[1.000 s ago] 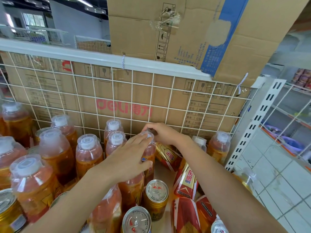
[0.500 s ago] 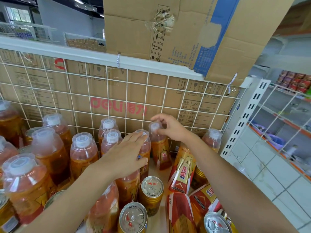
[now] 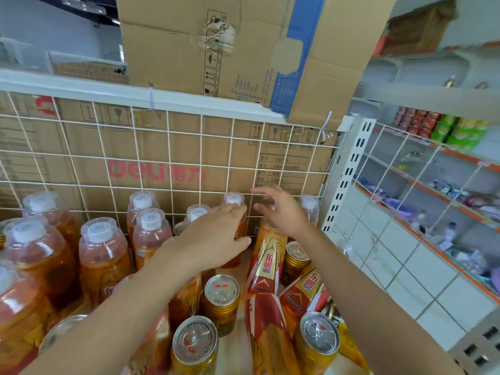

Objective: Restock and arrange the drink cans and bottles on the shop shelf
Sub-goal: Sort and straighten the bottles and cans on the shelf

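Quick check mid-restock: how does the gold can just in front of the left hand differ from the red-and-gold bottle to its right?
The gold can stands upright, silver lid up; the red-and-gold bottle leans, top towards the wire back. The can is gold metal; the bottle wears a red-and-gold printed label. The bottle looks longer than the can. Both sit on the shelf.

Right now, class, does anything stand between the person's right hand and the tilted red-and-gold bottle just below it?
Nothing visible does. The open right hand is just above the top of the tilted bottle, with no can or bottle between. The left hand rests on upright bottles to the left.
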{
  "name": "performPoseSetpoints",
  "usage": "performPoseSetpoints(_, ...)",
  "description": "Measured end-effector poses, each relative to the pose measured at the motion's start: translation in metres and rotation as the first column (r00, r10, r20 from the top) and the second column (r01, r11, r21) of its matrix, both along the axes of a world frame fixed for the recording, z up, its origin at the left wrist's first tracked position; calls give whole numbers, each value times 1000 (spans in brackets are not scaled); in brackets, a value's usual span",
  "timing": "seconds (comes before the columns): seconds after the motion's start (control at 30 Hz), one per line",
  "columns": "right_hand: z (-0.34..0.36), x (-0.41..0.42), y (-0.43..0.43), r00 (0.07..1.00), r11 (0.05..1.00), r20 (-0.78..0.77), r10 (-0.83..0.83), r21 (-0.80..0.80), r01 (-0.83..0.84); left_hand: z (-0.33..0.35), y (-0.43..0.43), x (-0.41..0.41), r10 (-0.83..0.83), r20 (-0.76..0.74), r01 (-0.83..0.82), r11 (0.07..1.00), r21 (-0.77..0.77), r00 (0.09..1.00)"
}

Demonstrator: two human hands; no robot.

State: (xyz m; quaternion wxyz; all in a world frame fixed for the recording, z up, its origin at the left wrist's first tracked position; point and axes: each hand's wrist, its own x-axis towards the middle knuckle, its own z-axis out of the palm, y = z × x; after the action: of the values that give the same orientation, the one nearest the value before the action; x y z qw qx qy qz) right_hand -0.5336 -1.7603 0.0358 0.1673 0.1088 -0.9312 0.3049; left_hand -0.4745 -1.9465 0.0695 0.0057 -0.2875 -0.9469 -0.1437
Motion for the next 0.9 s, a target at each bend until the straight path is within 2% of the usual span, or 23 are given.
performPoseSetpoints(0.1, -5, 21, 24, 991, 990, -51, -121, -73, 117, -1, 38, -20, -7, 39, 5, 999, 43, 999)
performPoseSetpoints(0.23, -19, 41, 54, 958, 958, -40, -285, -55, 283, -17, 78, -53, -31, 145, 11, 990, 138, 989)
performPoseSetpoints(0.33, -26, 43, 69, 941, 940, -20, -337, -65, 335, -33, 96, -69, -39, 180, 2, 979, 204, 983)
performPoseSetpoints(0.53, -30, 26, 81, 896, 905, -127, -426, -60, 421, -62, 121, -87, 25, 275, -119, 936, 330, 961)
performPoseSetpoints(0.7, -38, 14, 84, 927, 930, -77, -368, -29, 366, -80, 124, -86, 16, 191, -120, 830, 545, 981)
performPoseSetpoints(0.8, -43, 18, 88, 932, 935, -73, -354, -57, 351, -86, 117, -80, -8, 60, -34, 740, 672, 998)
performPoseSetpoints(0.9, -44, 22, 89, 939, 942, -78, -334, -64, 329, -94, 109, -66, 26, -51, 19, 688, 726, 998)
